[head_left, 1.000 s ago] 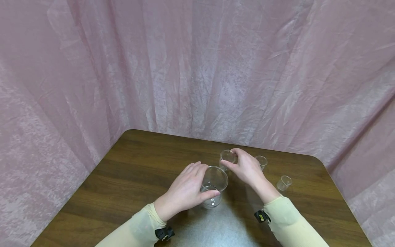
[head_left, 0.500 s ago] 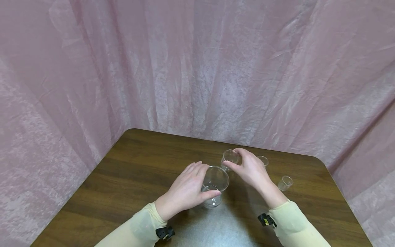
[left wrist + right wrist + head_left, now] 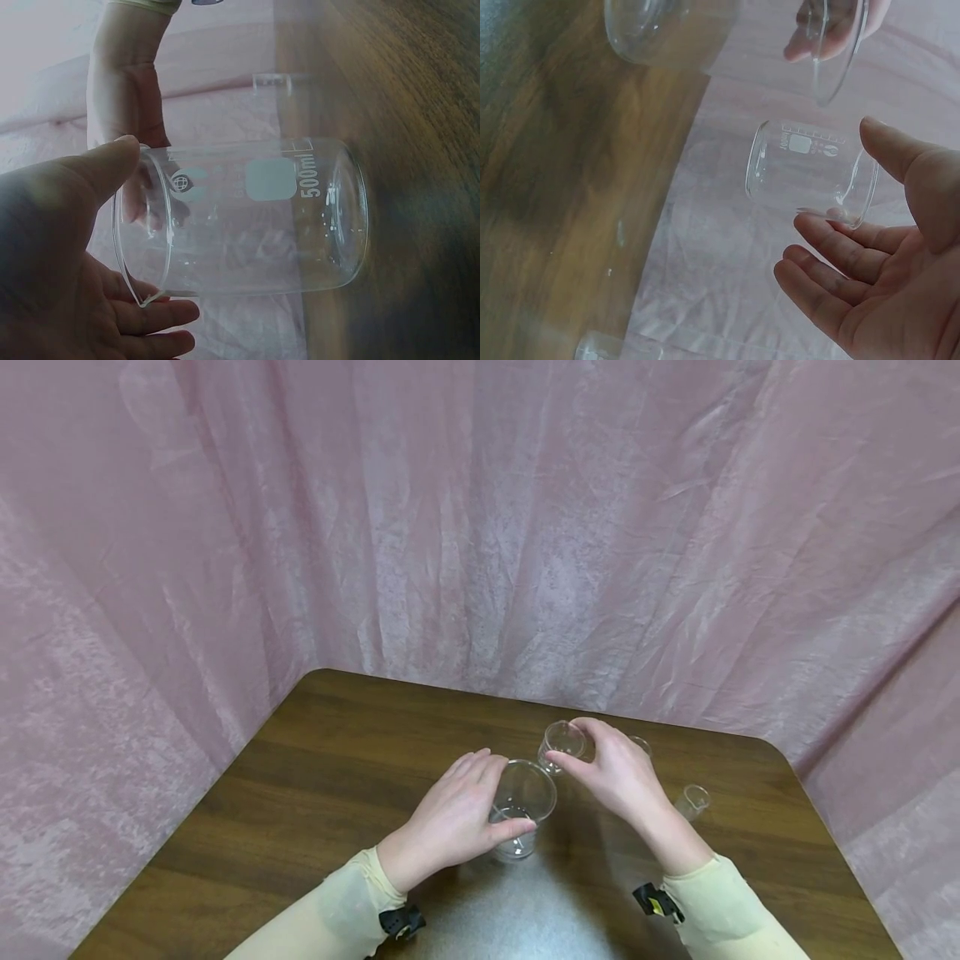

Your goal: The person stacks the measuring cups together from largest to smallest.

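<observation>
A large clear glass beaker marked 500ml [image 3: 270, 225] stands upright on the table. My left hand [image 3: 456, 817] holds it near the rim, thumb on the near side and fingers along the far side. Just beyond and to the right is a smaller glass beaker [image 3: 810, 176] with a white scale. My right hand [image 3: 618, 772] holds this one by its upper part, between thumb and fingers. In the right wrist view the thumb is at the rim and the fingertips [image 3: 806, 223] lie against the opposite wall.
Behind the right hand, a third beaker [image 3: 641, 743] is mostly hidden. A small beaker [image 3: 693, 802] stands to the right of the right wrist, partly covered by it. Pink curtains [image 3: 480, 527] hang behind the brown wooden table [image 3: 315, 760].
My right hand and the smaller beaker have shifted slightly right, away from the large beaker. That arm now covers more of the two beakers at the right. The left hand stays put.
</observation>
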